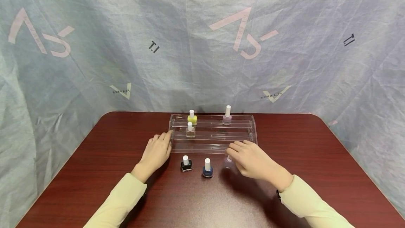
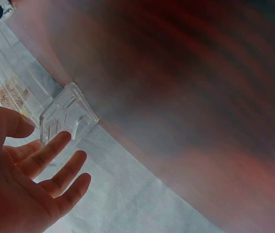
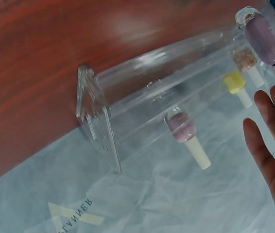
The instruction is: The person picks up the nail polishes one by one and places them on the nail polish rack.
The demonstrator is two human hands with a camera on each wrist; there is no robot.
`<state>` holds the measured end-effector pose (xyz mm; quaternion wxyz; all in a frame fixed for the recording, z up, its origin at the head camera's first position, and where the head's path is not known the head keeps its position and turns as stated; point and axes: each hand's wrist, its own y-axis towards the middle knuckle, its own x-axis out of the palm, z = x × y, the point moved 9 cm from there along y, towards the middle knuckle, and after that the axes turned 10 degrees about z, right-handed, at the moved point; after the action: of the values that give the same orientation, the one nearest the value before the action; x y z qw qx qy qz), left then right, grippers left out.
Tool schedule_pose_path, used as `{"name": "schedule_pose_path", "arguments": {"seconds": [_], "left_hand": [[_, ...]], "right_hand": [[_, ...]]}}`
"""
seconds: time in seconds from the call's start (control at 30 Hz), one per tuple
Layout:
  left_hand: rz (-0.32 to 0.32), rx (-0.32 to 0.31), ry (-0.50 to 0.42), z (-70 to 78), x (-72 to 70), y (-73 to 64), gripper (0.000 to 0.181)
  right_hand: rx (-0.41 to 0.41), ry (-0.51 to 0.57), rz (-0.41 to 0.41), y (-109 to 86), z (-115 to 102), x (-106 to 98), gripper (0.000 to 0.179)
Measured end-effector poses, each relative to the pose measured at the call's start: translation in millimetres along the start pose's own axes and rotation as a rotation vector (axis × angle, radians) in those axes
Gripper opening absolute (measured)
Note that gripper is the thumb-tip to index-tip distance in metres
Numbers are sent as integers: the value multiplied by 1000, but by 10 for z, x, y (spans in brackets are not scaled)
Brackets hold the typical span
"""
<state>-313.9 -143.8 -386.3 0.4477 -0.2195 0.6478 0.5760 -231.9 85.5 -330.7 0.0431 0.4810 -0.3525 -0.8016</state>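
Head view: a person in pale sleeves sits both hands to work at a dark red table, before a grey-blue printed cloth. The right hand, fingers bent, pinches the white-capped lilac bottle just in front of a clear tiered rack; from where I stand, I cannot tell whether the bottle's base touches the tabletop. At the rack's left end, the left hand lies with fingers relaxed and spread, grasping nothing, its fingertips against or just beside the end panel. On the back tier stand a yellow bottle, toward the left, and a second lilac one, toward the right; a brownish, see-through bottle occupies the tier below the yellow. Near the rack's front edge, a black bottle and a blue bottle stand upright on the table, slightly apart.
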Motion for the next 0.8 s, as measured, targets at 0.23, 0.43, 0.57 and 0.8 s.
{"name": "schedule_pose_path", "arguments": {"seconds": [0.23, 0.43, 0.57, 0.8], "left_hand": [[-13, -9, -4, -4, 3, -6, 45], [-8, -4, 0, -4, 4, -6, 45], [-9, -4, 2, -6, 8, -5, 45], [-18, -10, 6, -9, 9, -1, 45]], "right_hand": [[21, -3, -16, 79, 94, -41, 17], [46, -15, -5, 128, 191, -65, 17], [60, -17, 6, 155, 253, -73, 16], [105, -14, 13, 219, 373, -90, 19]]}}
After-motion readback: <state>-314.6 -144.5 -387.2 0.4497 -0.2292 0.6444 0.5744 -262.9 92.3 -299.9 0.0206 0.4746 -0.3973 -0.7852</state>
